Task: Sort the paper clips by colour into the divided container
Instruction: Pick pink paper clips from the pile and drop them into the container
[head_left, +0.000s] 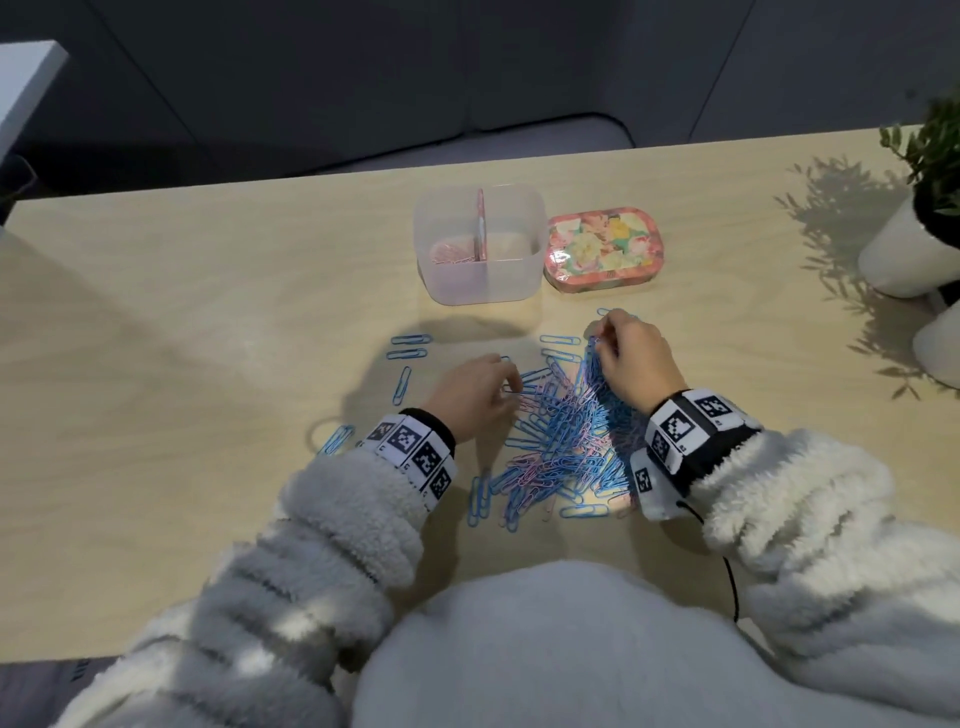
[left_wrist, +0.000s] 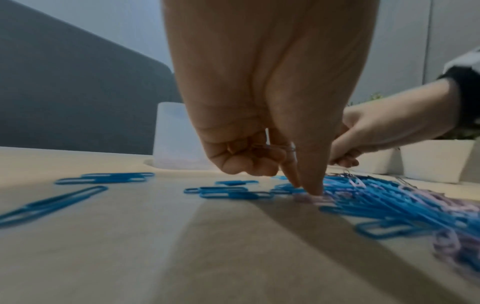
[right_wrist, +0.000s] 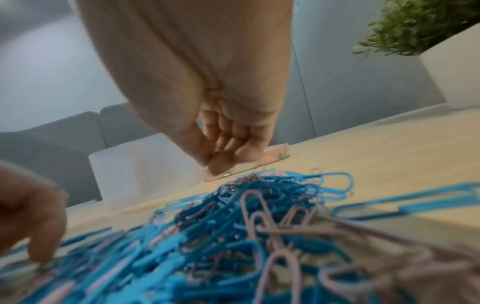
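Observation:
A tangled pile of blue and pink paper clips (head_left: 561, 431) lies mid-table. Behind it stands the translucent divided container (head_left: 480, 280), with pink clips (head_left: 452, 253) in its left compartment. My left hand (head_left: 511, 387) is at the pile's left edge. In the left wrist view my left hand (left_wrist: 307, 189) has thumb and forefinger tips pinched down on a pink clip (left_wrist: 303, 198), the other fingers curled. My right hand (head_left: 600, 338) pinches a clump of mostly blue clips (head_left: 592, 369) that trails up from the pile. In the right wrist view the right hand (right_wrist: 221, 162) has its fingers curled.
A floral tin (head_left: 602, 249) sits right of the container. Loose blue clips (head_left: 410, 340) lie scattered left of the pile. Potted plants in white pots (head_left: 914, 249) stand at the right edge. A dark sofa is beyond the table's far edge.

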